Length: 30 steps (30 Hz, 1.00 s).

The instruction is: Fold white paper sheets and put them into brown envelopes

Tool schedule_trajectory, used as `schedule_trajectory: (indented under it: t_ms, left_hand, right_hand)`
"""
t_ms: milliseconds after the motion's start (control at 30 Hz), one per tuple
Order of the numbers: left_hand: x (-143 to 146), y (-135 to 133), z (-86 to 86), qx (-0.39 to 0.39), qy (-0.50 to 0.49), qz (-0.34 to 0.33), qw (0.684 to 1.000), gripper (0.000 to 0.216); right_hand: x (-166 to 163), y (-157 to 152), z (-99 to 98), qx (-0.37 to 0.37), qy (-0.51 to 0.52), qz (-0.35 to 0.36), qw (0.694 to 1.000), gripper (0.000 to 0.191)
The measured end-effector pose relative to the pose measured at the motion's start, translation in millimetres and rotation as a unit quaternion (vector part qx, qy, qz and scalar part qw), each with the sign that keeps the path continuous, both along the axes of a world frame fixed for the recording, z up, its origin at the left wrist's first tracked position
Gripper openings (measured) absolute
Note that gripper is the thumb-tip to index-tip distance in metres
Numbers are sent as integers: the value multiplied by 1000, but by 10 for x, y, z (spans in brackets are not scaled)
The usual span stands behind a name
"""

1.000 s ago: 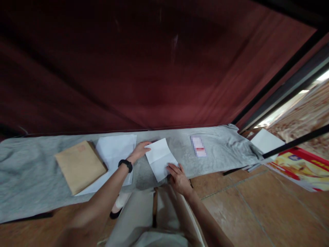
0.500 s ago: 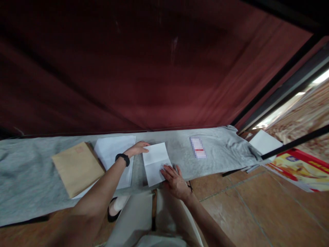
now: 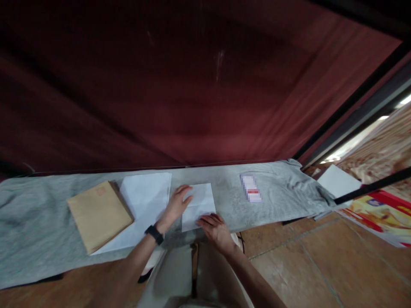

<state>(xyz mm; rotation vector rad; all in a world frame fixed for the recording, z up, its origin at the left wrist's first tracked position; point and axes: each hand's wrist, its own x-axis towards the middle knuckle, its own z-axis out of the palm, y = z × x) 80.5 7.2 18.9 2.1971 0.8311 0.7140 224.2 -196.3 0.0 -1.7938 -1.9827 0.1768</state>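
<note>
From my seat at the remote feed, I start at the far left, where a grey cloth [image 3: 35, 214] covers the long surface. On it lies a brown envelope [image 3: 99, 214], set partly over a large white sheet [image 3: 144, 201] that sits just to its right. Next comes my left hand [image 3: 178, 203], a black watch [image 3: 154, 234] on its wrist. It lies flat on the left edge of a folded white paper [image 3: 201, 201], fingers stretched out and close together, pressing down rather than pinching. The paper rests on the cloth near the front edge, straight ahead of me. My right hand [image 3: 215, 226] sits at the paper's near right corner, fingers lightly spread with the tips on the sheet; the blur keeps me from telling whether any fingertip curls under the edge. Further right on the cloth is a small blurred slip [image 3: 251, 188], well apart from the hands. Past the cloth's end lies another white sheet [image 3: 338, 179] beside a red and yellow poster [image 3: 375, 211] on the tiled floor [image 3: 305, 265].
</note>
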Motion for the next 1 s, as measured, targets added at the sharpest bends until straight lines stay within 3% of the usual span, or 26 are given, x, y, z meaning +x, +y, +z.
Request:
schedule_trajectory:
  t_ms: [133,233,300,567,833,1000]
  left_hand:
    - [-406,-690,-182,58,73,-88,992,46]
    - [-606,-906,-276,86,139,-78,984,48]
    - [-657,-910,-305,103,158,-71,979,39]
    - [-694,-877,-391,137,158,-81,975,40]
    - [-720,-887,-428,104,112,-49,987,43]
    - [-692,-848,-417,72,101,-22,992,36]
  right_hand:
    - [-16,30,10,-19,13,16,1000,37]
    - [-32,50,-24,-25,8,21,999,33]
    - [-29,50,-68,-18,7,11,1000,29]
    - [235,-163,-307,54,116,-79,989,43]
    - [333,-121,-389,60,169,-106,978,45]
    - [370,-93,-393,58,169,-96,979,35]
